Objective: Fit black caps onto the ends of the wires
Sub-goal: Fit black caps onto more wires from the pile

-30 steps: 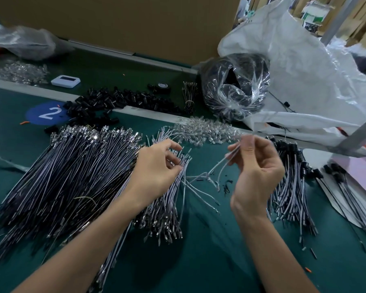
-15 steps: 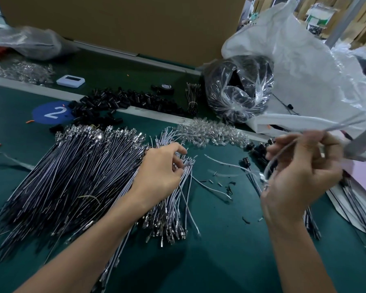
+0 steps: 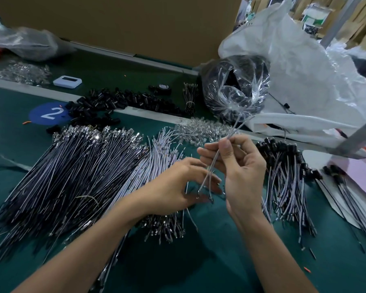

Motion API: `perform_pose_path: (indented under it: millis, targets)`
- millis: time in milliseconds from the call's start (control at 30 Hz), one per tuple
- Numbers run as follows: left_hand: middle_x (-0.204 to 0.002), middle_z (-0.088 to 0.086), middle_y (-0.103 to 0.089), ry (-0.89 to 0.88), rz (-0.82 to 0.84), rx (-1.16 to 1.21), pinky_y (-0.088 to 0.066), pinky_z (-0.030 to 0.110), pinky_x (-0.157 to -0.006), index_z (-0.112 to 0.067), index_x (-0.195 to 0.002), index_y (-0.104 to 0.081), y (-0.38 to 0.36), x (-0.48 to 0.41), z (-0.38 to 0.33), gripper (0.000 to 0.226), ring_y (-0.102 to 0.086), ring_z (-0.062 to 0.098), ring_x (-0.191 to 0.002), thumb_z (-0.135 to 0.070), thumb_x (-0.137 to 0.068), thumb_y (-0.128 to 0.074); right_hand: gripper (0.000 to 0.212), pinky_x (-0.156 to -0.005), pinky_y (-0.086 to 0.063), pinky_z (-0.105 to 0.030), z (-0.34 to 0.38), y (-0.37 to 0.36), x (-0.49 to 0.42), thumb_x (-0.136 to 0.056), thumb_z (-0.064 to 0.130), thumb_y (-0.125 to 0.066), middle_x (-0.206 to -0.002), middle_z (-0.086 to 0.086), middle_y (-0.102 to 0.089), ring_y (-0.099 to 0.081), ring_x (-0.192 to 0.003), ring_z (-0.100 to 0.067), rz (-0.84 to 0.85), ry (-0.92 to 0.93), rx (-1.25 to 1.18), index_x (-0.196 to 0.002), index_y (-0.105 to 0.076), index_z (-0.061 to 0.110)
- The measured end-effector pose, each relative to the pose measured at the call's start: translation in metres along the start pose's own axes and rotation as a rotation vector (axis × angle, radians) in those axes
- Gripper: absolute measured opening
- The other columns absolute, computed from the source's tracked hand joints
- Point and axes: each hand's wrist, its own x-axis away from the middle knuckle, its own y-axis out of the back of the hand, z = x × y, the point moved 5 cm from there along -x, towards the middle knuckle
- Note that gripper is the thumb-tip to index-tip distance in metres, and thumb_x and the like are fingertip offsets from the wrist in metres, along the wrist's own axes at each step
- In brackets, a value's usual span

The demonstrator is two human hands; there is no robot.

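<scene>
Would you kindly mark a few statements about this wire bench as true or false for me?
1. The right hand holds a few thin wires upright. True.
2. The loose black caps are piled at the near right edge. False: they lie at the far left, beside the blue disc.
3. The blue disc is marked 5. False: it is marked 2.
4. Wires with caps already fitted lie to the right of the right hand. True.
5. The left hand lies flat on the blue disc. False: it is at the lower ends of the thin wires.
</scene>
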Motion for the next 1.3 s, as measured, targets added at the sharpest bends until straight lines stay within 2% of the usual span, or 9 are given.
perform_pose_path:
  millis: [167, 267, 333, 467, 567, 667, 833, 1000, 1300]
  targets:
    - [-0.125, -0.003, -0.066, -0.041, -0.07, -0.024, -0.021, 0.009, -0.107, -0.019, -0.105, -0.077, 0.001, 0.002, 0.001, 0.021, -0.042, -0.021, -0.117, -0.011, -0.088, -0.069, 0.012, -0.061, -0.059, -0.029, 0.002, 0.004, -0.002, -0.094, 0.014, -0.057, -0.077, -0.008, -0.073, -0.074, -0.072, -0.029, -0.056, 0.002, -0.015, -0.089, -0.056, 0.003]
    - [-0.128, 0.005, -0.062, -0.055, -0.105, -0.02, -0.026, 0.023, -0.113, -0.014, -0.106, -0.077, 0.004, 0.002, 0.001, 0.02, -0.057, 0.0, -0.118, -0.012, -0.089, -0.067, 0.013, -0.06, -0.058, -0.03, 0.01, 0.005, -0.002, -0.093, 0.017, -0.057, -0.075, -0.007, -0.073, -0.074, -0.07, -0.028, -0.061, 0.077, -0.001, -0.088, -0.056, 0.005]
    - [-0.127, 0.008, -0.061, -0.064, -0.136, -0.02, -0.031, 0.012, -0.104, -0.012, -0.105, -0.077, 0.005, 0.002, -0.001, 0.019, -0.061, 0.007, -0.109, -0.009, -0.088, -0.068, 0.012, -0.06, -0.058, -0.031, 0.016, 0.003, -0.001, -0.093, 0.018, -0.057, -0.076, -0.007, -0.073, -0.074, -0.07, -0.029, -0.019, 0.138, -0.007, -0.087, -0.057, 0.008]
    - [-0.116, 0.001, -0.062, -0.056, -0.164, 0.072, -0.028, -0.005, -0.089, -0.01, -0.107, -0.074, 0.007, 0.003, 0.003, 0.026, -0.039, -0.029, -0.111, 0.001, -0.083, -0.07, 0.01, -0.06, -0.059, -0.034, 0.028, -0.002, 0.004, -0.093, 0.019, -0.06, -0.078, -0.005, -0.073, -0.073, -0.067, -0.03, 0.073, 0.291, 0.003, -0.087, -0.058, 0.012]
    - [-0.123, 0.013, -0.066, -0.038, -0.189, 0.081, -0.03, -0.002, -0.093, -0.015, -0.109, -0.073, 0.009, 0.003, 0.005, 0.033, -0.041, -0.014, -0.118, 0.001, -0.081, -0.073, 0.008, -0.061, -0.059, -0.035, 0.03, -0.003, 0.004, -0.093, 0.018, -0.061, -0.081, -0.005, -0.074, -0.073, -0.066, -0.03, 0.095, 0.332, 0.03, -0.088, -0.06, 0.013]
    - [-0.118, 0.002, -0.07, -0.047, -0.32, 0.009, -0.04, 0.022, -0.105, -0.018, -0.108, -0.074, 0.016, 0.002, 0.001, 0.037, -0.063, 0.008, -0.116, -0.001, -0.075, -0.08, 0.006, -0.059, -0.057, -0.031, 0.025, 0.004, -0.001, -0.091, 0.018, -0.062, -0.08, -0.001, -0.074, -0.072, -0.065, -0.025, 0.013, 0.265, 0.104, -0.087, -0.062, 0.013]
    - [-0.095, -0.008, -0.072, -0.024, -0.49, 0.136, -0.048, 0.021, -0.081, -0.016, -0.092, -0.079, 0.032, 0.007, -0.004, 0.027, -0.058, 0.002, -0.089, -0.032, -0.071, -0.075, 0.009, -0.053, -0.052, -0.025, 0.006, 0.015, -0.006, -0.085, 0.023, -0.069, -0.064, 0.002, -0.065, -0.059, -0.054, -0.012, -0.089, 0.07, 0.232, -0.08, -0.068, 0.017]
    - [-0.079, 0.002, -0.076, -0.002, -0.521, 0.234, -0.055, 0.04, -0.068, -0.009, -0.091, -0.078, 0.031, 0.009, -0.002, 0.026, -0.069, 0.02, -0.072, -0.025, -0.071, -0.077, 0.008, -0.051, -0.053, -0.025, -0.008, 0.017, -0.007, -0.087, 0.013, -0.07, -0.059, 0.0, -0.065, -0.06, -0.051, -0.013, -0.089, -0.039, 0.239, -0.08, -0.067, 0.011]
    - [-0.083, 0.004, -0.077, -0.045, -0.339, 0.073, -0.058, 0.032, -0.072, -0.005, -0.089, -0.08, 0.017, 0.004, -0.003, 0.016, -0.071, 0.011, -0.072, -0.001, -0.074, -0.081, 0.017, -0.053, -0.051, -0.022, 0.004, 0.044, -0.013, -0.095, 0.014, -0.061, -0.061, 0.007, -0.064, -0.058, -0.054, -0.008, -0.439, -0.025, -0.027, -0.078, -0.061, 0.013]
